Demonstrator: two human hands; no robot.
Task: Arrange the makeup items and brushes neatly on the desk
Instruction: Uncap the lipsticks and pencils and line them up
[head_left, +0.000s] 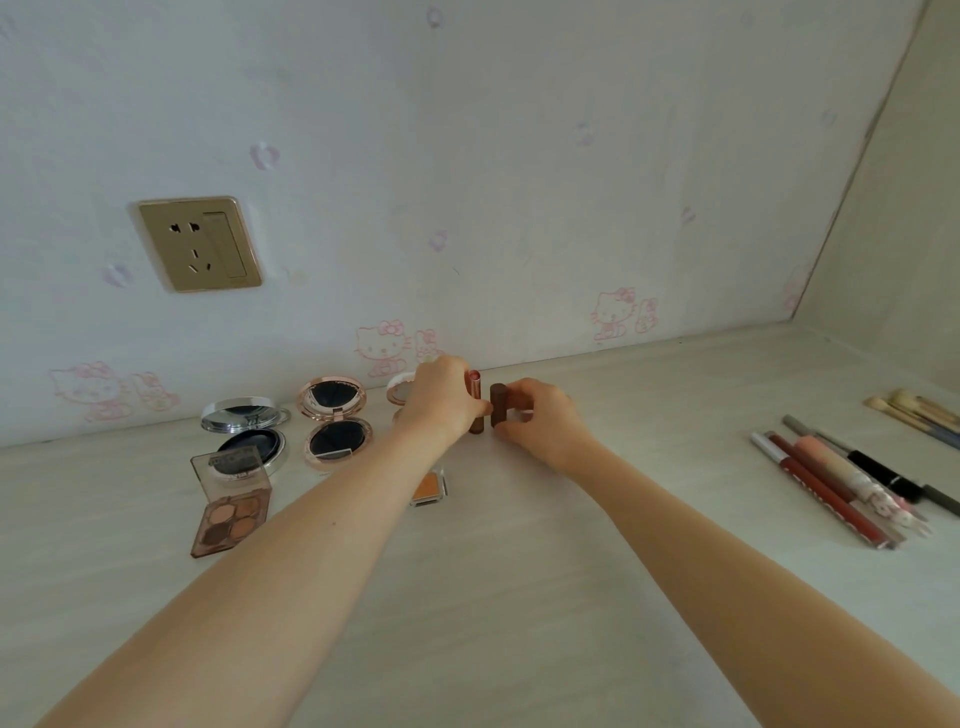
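My left hand (441, 397) grips a rose-gold lipstick (475, 400) that stands upright near the wall. Right beside it my right hand (540, 415) holds a dark brown lipstick tube (498, 405), also upright on the desk (519, 597). To the left lie an open silver compact (247, 428), an open rose-gold compact (335, 418) and an open eyeshadow palette (231, 501). A third round compact (400, 389) is partly hidden behind my left hand. A small orange pan (427, 486) lies under my left forearm.
At the right lie several pencils and lip products (836, 486) side by side, with several brushes (919, 410) farther back. A wall socket (200, 244) sits on the wallpapered wall behind. A side wall (893, 234) closes the desk at the right.
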